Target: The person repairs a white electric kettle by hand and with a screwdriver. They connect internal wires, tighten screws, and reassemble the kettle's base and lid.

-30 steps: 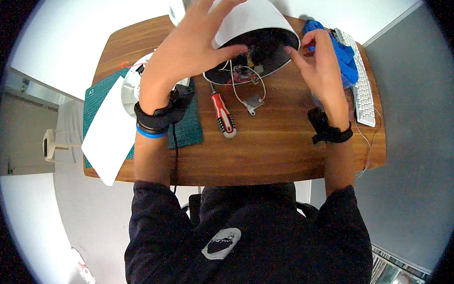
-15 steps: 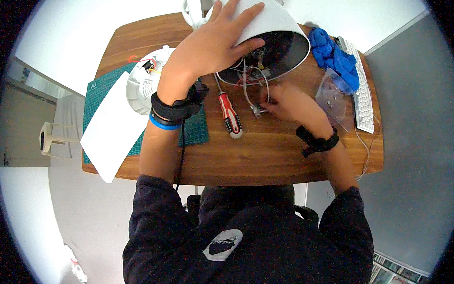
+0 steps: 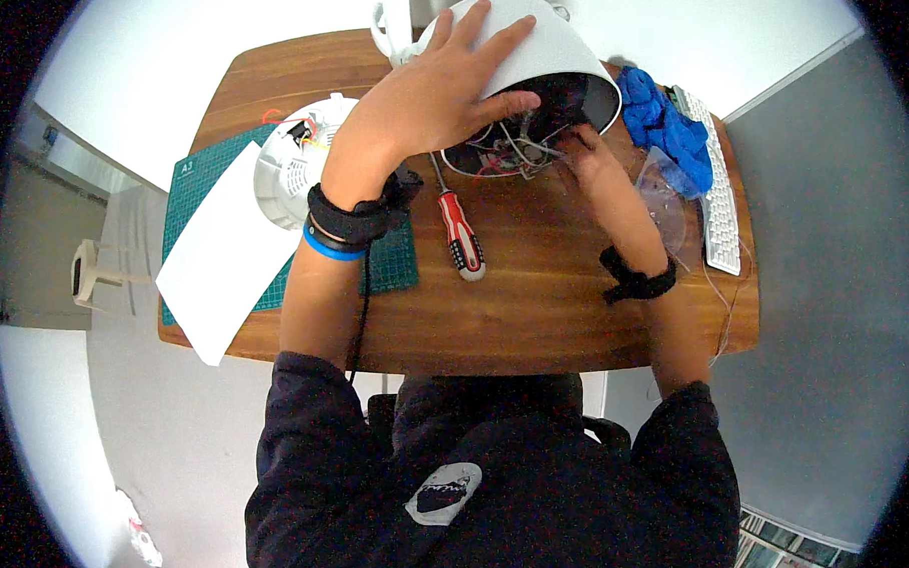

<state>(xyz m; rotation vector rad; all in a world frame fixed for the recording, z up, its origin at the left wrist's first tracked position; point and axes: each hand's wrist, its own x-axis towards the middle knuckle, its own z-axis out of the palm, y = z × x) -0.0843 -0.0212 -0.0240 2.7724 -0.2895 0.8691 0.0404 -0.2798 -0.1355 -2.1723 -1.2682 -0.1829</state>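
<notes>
A white, rounded appliance housing [image 3: 557,52] lies tilted at the far side of the table, its dark hollow facing me. My left hand [image 3: 438,89] is spread over its outer wall, the thumb hooked over the rim into the opening. At the right of that opening, my right hand [image 3: 592,159] has bent fingers closed around a white cable [image 3: 515,142]; the fingertips are blurred and partly hidden. Thin wires and small parts show inside the hollow. Just below the housing lies a red, white and black screwdriver [image 3: 460,234], its shaft pointing away from me.
Left, a white round base [image 3: 289,175] with loose wires and a white sheet [image 3: 218,254] lie on a green cutting mat [image 3: 389,258]. To the right are a blue cloth [image 3: 659,122], a clear plastic bag [image 3: 662,202] and a white keyboard [image 3: 720,215].
My right hand has moved up and away from me, from the tabletop to the housing's opening, bringing the white cable along. My left hand stays on the housing.
</notes>
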